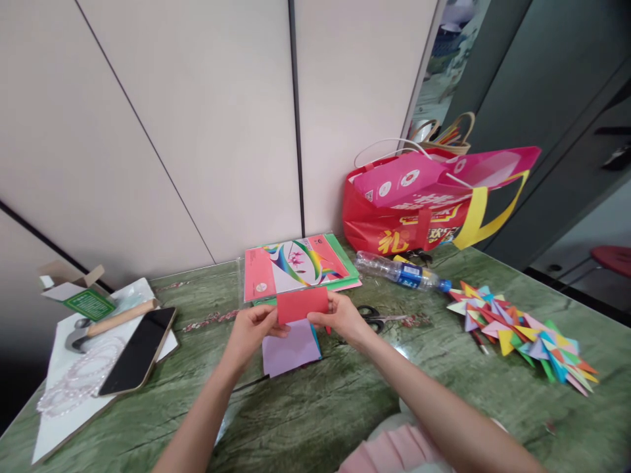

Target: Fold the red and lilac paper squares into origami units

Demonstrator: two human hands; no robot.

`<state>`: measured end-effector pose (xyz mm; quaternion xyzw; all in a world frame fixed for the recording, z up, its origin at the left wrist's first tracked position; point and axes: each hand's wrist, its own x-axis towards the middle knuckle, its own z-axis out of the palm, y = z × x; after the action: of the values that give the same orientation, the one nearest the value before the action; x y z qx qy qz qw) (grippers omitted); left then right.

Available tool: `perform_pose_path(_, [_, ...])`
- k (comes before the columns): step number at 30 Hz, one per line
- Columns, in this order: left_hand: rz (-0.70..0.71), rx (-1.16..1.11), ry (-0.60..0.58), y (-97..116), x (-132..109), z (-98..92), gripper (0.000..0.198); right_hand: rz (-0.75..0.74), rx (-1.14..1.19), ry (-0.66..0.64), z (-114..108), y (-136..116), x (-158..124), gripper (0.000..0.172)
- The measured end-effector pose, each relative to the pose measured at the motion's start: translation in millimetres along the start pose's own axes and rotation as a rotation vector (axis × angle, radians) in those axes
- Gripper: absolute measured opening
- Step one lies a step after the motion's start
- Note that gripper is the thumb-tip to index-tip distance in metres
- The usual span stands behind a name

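A small red rectangle of paper (302, 305) is held up between both hands, above the green marbled table. My left hand (254, 330) pinches its left end between thumb and fingers. At the right end, my right hand (341, 318) grips the paper the same way. Just below it lies a stack of lilac paper (290, 350) with a blue edge showing on its right side. Scissors (377, 318) with dark handles rest right of my right hand. Behind the hands is a pack of coloured paper (296, 266).
A clear plastic bottle (401, 271) lies before a red gift bag (409, 210). Folded colourful paper pieces (525, 332) spread at the right. At the left, a white board (54, 420) bears a hammer (111, 322), a phone (140, 351), beads (81, 374) and a green-white box (86, 299).
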<state>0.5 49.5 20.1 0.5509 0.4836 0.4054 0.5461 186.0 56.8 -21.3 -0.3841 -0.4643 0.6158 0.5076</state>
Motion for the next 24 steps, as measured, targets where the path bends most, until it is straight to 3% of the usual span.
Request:
perform_pose_path(6, [-0.019,-0.144,-0.021,-2.5,-0.6,-0.8,0.03,-0.003,-0.003,0.011,-1.5,1.6,1.3,0.042])
perform_pose_path(24, [-0.055,-0.252,-0.104,1.7,-4.2,6.8,0.029,-0.025,0.0,0.009,1.6,-0.6,0.5,0.043])
